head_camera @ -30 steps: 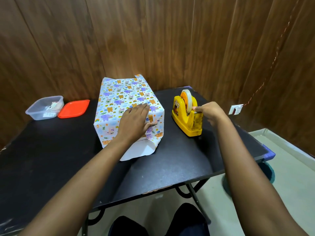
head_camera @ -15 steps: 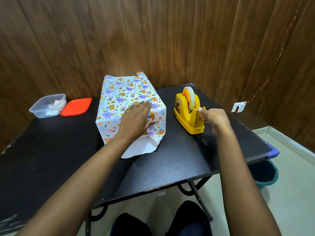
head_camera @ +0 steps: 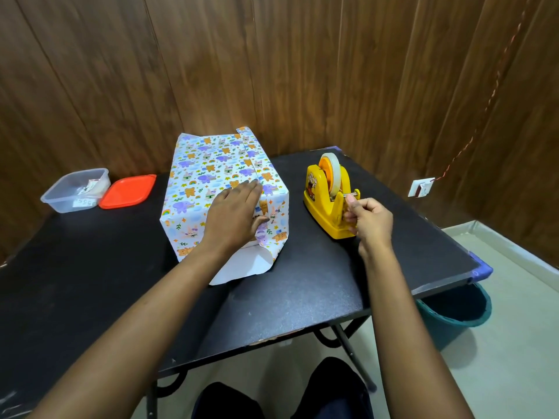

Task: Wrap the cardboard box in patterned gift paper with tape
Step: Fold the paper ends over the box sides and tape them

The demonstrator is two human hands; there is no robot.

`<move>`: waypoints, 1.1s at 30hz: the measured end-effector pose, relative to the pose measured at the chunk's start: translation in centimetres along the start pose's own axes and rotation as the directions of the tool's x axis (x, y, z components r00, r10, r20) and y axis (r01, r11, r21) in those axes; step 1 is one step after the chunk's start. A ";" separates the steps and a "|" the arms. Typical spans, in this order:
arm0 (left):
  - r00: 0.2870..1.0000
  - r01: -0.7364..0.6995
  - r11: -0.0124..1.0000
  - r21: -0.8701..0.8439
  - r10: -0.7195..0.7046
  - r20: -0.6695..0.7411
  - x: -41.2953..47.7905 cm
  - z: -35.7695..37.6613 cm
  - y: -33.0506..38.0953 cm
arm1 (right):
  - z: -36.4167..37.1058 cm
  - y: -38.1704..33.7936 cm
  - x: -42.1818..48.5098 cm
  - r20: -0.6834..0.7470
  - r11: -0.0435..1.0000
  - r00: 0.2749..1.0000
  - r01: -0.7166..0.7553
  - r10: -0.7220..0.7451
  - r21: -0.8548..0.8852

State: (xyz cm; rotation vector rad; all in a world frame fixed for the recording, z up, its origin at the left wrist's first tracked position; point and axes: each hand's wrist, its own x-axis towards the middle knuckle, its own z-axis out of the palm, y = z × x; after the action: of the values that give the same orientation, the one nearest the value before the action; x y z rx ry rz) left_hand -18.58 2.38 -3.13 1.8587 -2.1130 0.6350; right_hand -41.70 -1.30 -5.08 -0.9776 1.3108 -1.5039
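**Seam Pinned Flat, Tape Pinched at the Cutter**

Pressed the left hand [head_camera: 234, 217] flat and straight-fingered onto the top near edge of the cardboard box [head_camera: 211, 173], pinning the overlapped seam of smooth gift paper [head_camera: 190, 207] printed with elephants, bears and rainbows on white. Curled the right hand [head_camera: 367, 220] against the near end of the tape dispenser [head_camera: 323, 207], thumb tip up beside the thin metal cutter bar, thumb and forefinger pinched as if on the end of the tape [head_camera: 332, 172]; could not make out the clear strip itself.

Found the box standing mid-table, just left of the dispenser and not touching it, with a plain white paper flap [head_camera: 242, 267] spilling loose from its open near end onto the matte black table [head_camera: 302, 285]. Noted the dispenser as chunky glossy yellow plastic, its pale roll upright on an orange hub. Saw, far left, a clear rectangular plastic tub [head_camera: 75, 189] touching its flat orange lid [head_camera: 128, 190]. Glimpsed a round teal bucket [head_camera: 453, 309] below the table's right corner.
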 end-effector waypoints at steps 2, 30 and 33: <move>1.000 0.000 1.000 -0.006 0.000 0.002 0.0 0.0 0.0 | 0.3 0.5 -0.1 -0.027 0.999 0.999 0.041 -0.041 0.006; 1.000 -0.021 1.000 0.006 0.021 0.022 -0.1 -0.2 0.0 | 2.4 -1.5 -2.9 0.493 0.987 0.862 0.156 -0.118 -0.036; 0.999 -0.036 0.999 0.018 0.035 0.032 -0.2 -0.3 -0.2 | 5.3 -1.2 -3.3 0.693 0.958 0.714 0.257 -0.100 -0.126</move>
State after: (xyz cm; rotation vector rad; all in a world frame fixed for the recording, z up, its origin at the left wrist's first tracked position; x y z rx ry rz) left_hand -18.39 2.68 -2.89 1.8566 -2.1716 0.6401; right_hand -35.83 0.38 -3.19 -1.6516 0.8474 -0.9678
